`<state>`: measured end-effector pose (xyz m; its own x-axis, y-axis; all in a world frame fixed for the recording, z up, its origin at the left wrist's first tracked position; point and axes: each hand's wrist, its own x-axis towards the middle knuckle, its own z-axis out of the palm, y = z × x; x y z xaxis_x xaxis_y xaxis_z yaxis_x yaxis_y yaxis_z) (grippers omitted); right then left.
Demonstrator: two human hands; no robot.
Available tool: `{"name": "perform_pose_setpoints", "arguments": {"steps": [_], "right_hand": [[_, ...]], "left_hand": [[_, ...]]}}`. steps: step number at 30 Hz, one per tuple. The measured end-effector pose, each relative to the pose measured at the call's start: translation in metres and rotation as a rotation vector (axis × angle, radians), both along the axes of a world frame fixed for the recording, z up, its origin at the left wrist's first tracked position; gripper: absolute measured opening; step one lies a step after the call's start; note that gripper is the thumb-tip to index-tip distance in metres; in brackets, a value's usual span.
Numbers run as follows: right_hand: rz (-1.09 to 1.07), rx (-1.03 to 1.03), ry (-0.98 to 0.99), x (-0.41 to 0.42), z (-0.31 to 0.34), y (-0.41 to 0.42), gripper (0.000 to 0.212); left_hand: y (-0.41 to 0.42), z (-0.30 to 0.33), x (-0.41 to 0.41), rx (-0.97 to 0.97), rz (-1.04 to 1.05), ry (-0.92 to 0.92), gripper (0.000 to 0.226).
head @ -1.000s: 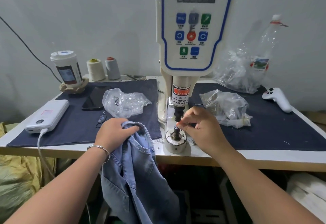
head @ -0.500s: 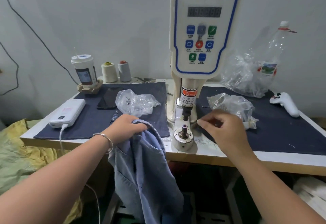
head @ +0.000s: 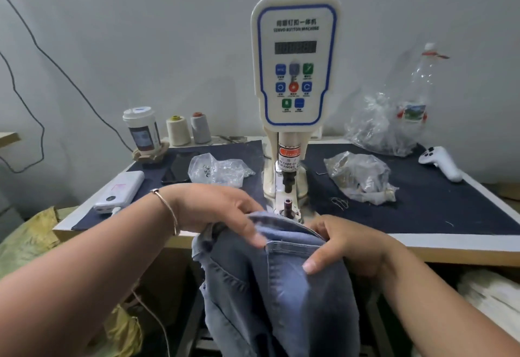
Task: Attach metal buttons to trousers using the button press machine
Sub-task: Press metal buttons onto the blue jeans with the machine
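The white button press machine (head: 295, 64) stands at the middle of the table, its lower die post (head: 287, 205) just beyond the cloth. Blue denim trousers (head: 281, 286) hang over the table's front edge. My left hand (head: 216, 210) grips the waistband on the left. My right hand (head: 343, 244) grips the waistband on the right, thumb over the front. The waistband sits just in front of the die. A clear bag of metal buttons (head: 360, 176) lies right of the machine, and a smaller bag (head: 216, 169) lies left of it.
A white power bank (head: 121, 192) with a cable, a phone (head: 180, 166), a cup (head: 142, 129) and two thread cones (head: 188, 130) sit at the left. A white controller (head: 441, 161) and a plastic bottle (head: 416, 98) are at the right.
My right hand left the die post and came down onto the trousers' waistband. Both hands lifted the waistband up toward the die. The view pulled back.
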<state>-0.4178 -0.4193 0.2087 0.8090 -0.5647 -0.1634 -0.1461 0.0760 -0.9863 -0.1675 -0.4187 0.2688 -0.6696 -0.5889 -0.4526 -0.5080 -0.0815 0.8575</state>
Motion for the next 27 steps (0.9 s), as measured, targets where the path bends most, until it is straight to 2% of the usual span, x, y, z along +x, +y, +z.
{"name": "perform_pose_setpoints", "arguments": {"steps": [2,3,6,8,9,10,14,17,20,22,24,27], "right_hand": [[-0.026,0.1,-0.05,-0.016,-0.005,-0.009,0.05],[-0.042,0.147,-0.08,-0.023,-0.007,-0.014,0.05],[-0.154,0.254,-0.151,-0.038,-0.011,-0.023,0.05],[-0.277,0.282,-0.126,-0.041,-0.013,-0.03,0.033],[-0.345,0.302,-0.112,-0.041,-0.013,-0.035,0.022],[-0.418,0.33,-0.096,-0.039,-0.011,-0.04,0.02],[-0.624,0.362,0.024,-0.025,-0.008,-0.062,0.031],[-0.734,0.284,0.106,-0.014,-0.007,-0.077,0.022],[-0.772,0.183,0.133,-0.006,-0.008,-0.091,0.027],[-0.791,-0.005,0.205,-0.003,-0.012,-0.102,0.031],[-0.784,-0.271,0.313,-0.003,-0.017,-0.108,0.044],[-0.763,-0.54,0.333,-0.01,-0.031,-0.115,0.053]], "left_hand": [[-0.002,-0.004,0.003,-0.004,-0.108,-0.154,0.018],[-0.002,-0.007,0.004,0.01,-0.108,-0.149,0.017],[-0.004,-0.035,0.009,0.114,0.011,0.174,0.043],[-0.003,-0.057,0.008,0.181,0.142,0.371,0.054],[-0.002,-0.068,0.005,0.189,0.231,0.442,0.05],[-0.002,-0.077,0.0,0.172,0.343,0.49,0.044],[-0.014,-0.101,-0.017,0.047,0.824,0.525,0.039],[-0.029,-0.097,-0.022,0.007,0.949,0.418,0.032],[-0.049,-0.091,-0.019,-0.039,1.004,0.343,0.036],[-0.064,-0.093,-0.015,-0.222,1.005,0.178,0.044],[-0.076,-0.097,-0.013,-0.476,0.913,-0.025,0.047],[-0.089,-0.106,-0.011,-0.729,0.743,-0.236,0.053]]}}
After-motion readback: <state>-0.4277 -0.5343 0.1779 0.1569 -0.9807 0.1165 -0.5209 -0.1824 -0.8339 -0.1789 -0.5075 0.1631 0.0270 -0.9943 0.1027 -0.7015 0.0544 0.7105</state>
